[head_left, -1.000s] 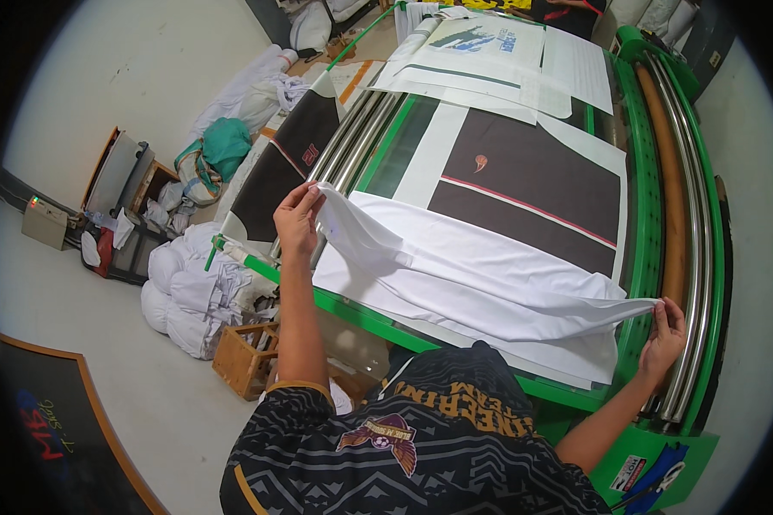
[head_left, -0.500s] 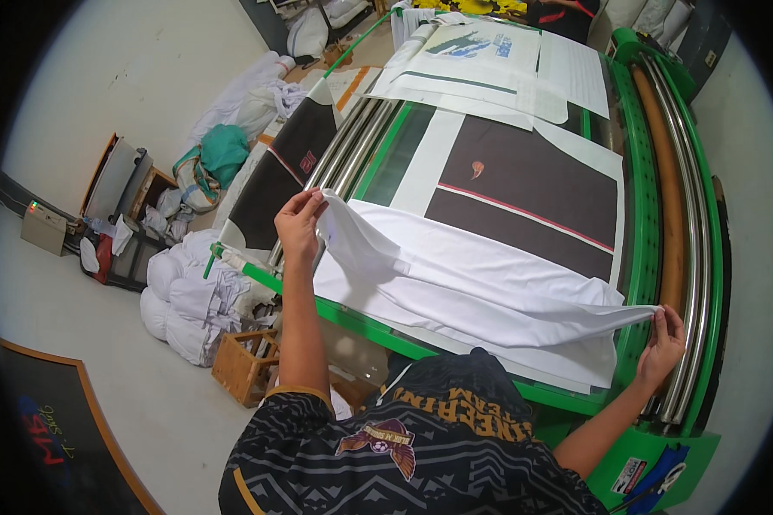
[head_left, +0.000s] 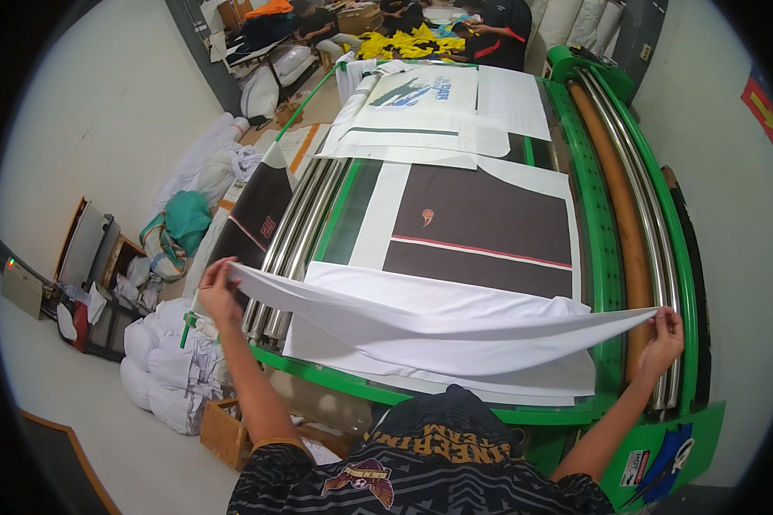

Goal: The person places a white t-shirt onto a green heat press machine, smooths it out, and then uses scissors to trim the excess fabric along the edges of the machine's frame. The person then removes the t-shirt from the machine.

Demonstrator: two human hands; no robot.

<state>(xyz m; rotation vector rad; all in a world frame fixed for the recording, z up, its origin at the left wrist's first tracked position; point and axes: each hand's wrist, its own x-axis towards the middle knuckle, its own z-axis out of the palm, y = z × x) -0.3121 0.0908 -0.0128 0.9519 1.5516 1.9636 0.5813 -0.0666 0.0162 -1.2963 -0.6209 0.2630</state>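
The left hand (head_left: 217,292) now sits lower and farther out, so the white cloth (head_left: 438,322) stretches flatter toward the right hand (head_left: 664,336).

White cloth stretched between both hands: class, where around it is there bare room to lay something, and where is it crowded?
Free: pale floor left of the green machine, beyond the bundles. Crowded: its bed under the white cloth held by left hand and right hand, covered in printed sheets; white bundles by the near-left corner.

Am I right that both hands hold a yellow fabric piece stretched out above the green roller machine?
Not quite: the head view shows white fabric, not yellow. The left hand and right hand do pinch its two ends, stretching it above the green roller machine.
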